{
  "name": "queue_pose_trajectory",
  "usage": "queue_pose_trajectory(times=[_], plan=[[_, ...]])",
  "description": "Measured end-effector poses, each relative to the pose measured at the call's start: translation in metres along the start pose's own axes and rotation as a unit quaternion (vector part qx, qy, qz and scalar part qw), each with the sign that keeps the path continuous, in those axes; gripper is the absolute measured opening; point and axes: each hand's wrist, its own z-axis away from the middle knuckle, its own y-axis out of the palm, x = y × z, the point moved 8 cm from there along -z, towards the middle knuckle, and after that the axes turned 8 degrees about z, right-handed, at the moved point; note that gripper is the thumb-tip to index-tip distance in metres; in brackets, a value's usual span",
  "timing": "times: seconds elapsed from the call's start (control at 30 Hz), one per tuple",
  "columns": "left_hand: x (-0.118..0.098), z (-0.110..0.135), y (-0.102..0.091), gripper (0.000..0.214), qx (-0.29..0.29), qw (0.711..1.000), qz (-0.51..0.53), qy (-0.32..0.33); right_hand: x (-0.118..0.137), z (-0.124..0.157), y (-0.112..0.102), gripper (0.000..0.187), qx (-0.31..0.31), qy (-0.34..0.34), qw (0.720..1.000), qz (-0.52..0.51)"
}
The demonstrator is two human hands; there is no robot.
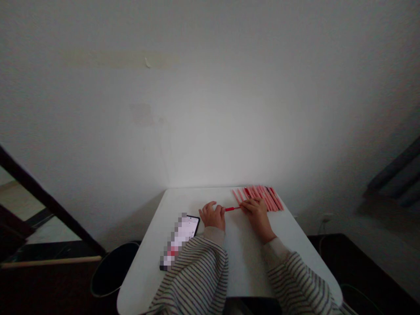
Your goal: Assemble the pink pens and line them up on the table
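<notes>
My left hand [213, 215] is closed at thumb and forefinger on the left end of a slim red pen [230, 209], with the other fingers raised and spread. The fingers of my right hand [256, 214] pinch the pen's right end, where a thinner part shows. The pen lies level between both hands, just over the white table [243, 258]; its two ends are hidden by my fingers. Right behind my right hand, several pink and red pens [262, 197] lie side by side in a row at the table's back right.
A phone [183, 236] with a lit, partly blurred screen lies left of my left forearm. The wall [210, 109] meets the table's back edge. A dark round bin [114, 269] stands at the left, and a wall socket [327, 217] is at the right.
</notes>
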Motion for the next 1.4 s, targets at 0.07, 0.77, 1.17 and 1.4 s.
queue_pose_trajectory(times=[0.07, 0.77, 1.17, 1.4], plan=[[0.0, 0.0, -0.001, 0.03, -0.01, 1.0, -0.002, 0.003, -0.002, 0.0, 0.0, 0.019, -0.005, 0.0, 1.0, 0.004], [0.008, -0.001, -0.013, 0.023, -0.086, 0.996, -0.02, -0.005, -0.023, 0.004, -0.001, 0.021, -0.036, 0.046, 0.998, 0.027], [0.014, -0.002, -0.013, 0.016, -0.11, 0.988, -0.095, -0.052, -0.021, 0.003, -0.004, 0.02, -0.044, 0.053, 0.997, 0.029], [0.015, 0.001, -0.007, 0.02, -0.045, 0.987, -0.131, -0.082, -0.02, 0.003, -0.004, 0.022, -0.034, 0.054, 0.998, 0.027]])
